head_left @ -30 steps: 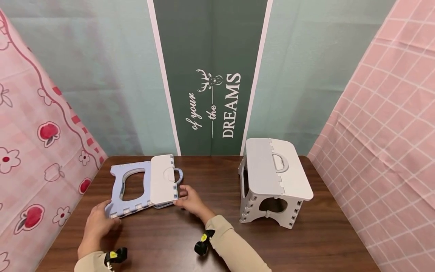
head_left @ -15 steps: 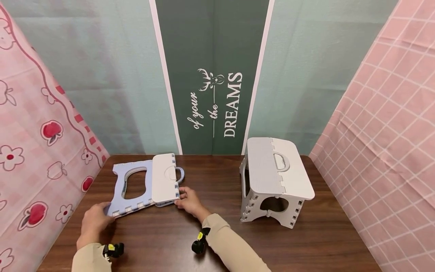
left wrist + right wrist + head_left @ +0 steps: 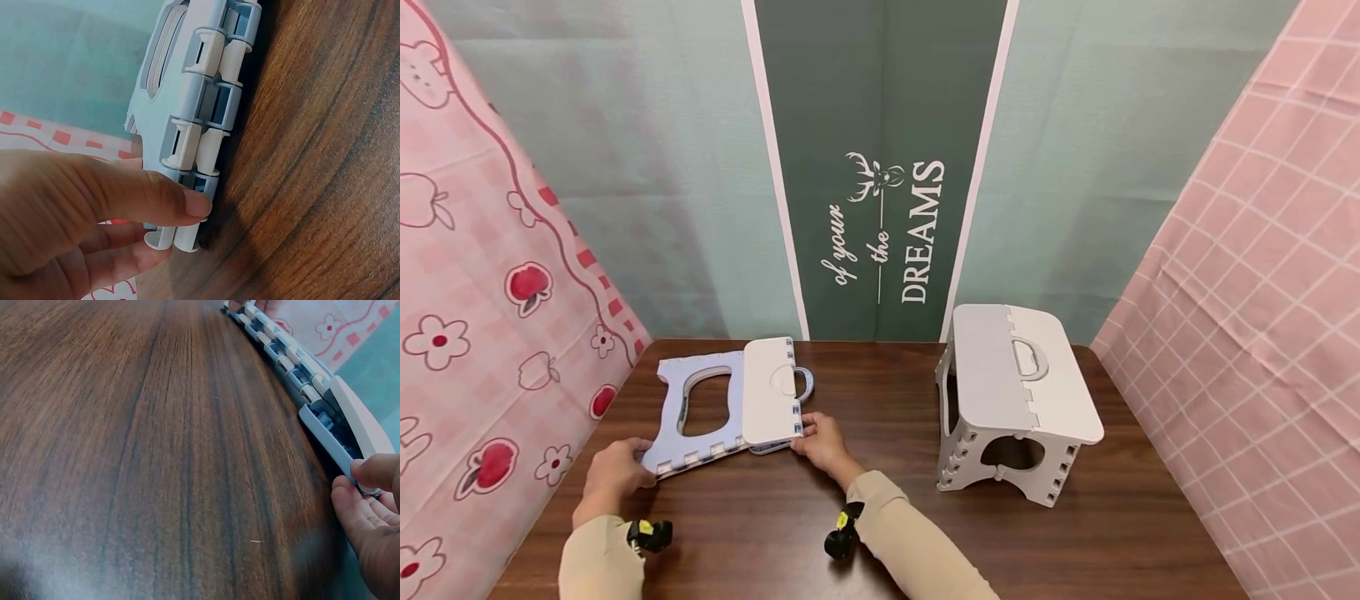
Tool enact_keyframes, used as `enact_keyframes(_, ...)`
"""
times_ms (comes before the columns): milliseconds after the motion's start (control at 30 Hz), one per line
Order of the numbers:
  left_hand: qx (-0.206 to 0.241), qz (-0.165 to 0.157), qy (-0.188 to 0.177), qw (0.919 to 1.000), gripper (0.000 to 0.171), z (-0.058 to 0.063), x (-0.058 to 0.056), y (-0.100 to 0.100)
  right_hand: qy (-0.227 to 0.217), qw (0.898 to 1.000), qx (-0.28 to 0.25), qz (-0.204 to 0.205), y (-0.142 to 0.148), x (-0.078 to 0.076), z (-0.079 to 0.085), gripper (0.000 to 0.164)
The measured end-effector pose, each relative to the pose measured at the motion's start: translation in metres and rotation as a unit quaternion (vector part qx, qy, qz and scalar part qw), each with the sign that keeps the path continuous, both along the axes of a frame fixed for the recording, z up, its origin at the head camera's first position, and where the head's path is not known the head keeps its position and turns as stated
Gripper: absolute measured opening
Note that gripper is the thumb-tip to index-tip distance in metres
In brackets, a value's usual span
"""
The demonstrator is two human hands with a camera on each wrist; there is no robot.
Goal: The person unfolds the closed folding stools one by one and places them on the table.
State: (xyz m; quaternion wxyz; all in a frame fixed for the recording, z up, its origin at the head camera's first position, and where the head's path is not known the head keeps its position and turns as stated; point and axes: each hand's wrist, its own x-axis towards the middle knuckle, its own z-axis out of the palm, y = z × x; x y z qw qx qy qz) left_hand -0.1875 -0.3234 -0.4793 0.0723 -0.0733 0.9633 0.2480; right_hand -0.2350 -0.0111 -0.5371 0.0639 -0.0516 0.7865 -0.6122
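A folded step stool (image 3: 769, 408) lies flat at the left of the table in the head view, its blue-lavender legs to the left, its white seat and small handle to the right. My left hand (image 3: 612, 475) pinches the near corner at the leg end. In the left wrist view the thumb (image 3: 199, 204) presses the hinged edge and the fingers go behind it. At the seat end, my right hand (image 3: 823, 442) pinches the near corner. The right wrist view has its thumb on the white panel's tip and fingers at the blue part below.
A second step stool (image 3: 1018, 375), grey and white, stands unfolded on the right of the brown wooden table (image 3: 880, 508). Pink cloths hang at both sides, and a green curtain (image 3: 887, 100) with lettering hangs behind the table.
The left hand's thumb and fingers have closed on the folded stool's leg corner. My right hand has settled more firmly at the seat corner. The head view has shifted slightly.
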Motion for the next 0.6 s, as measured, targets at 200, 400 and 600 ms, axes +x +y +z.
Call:
enact_keyframes(200,0.0,-0.003,-0.005,1.0,0.057,0.0,-0.001,-0.001,0.019,1.0,0.014,-0.013,-0.002,0.003,0.0,0.042)
enact_keyframes(400,0.003,-0.003,-0.001,1.0,0.057,-0.001,0.001,-0.004,0.036,0.999,0.023,-0.014,-0.006,0.005,0.003,0.043)
enact_keyframes(600,0.009,-0.005,-0.003,0.9999,0.056,-0.003,0.007,-0.003,0.03,0.999,-0.038,-0.021,-0.01,0.019,0.012,0.046)
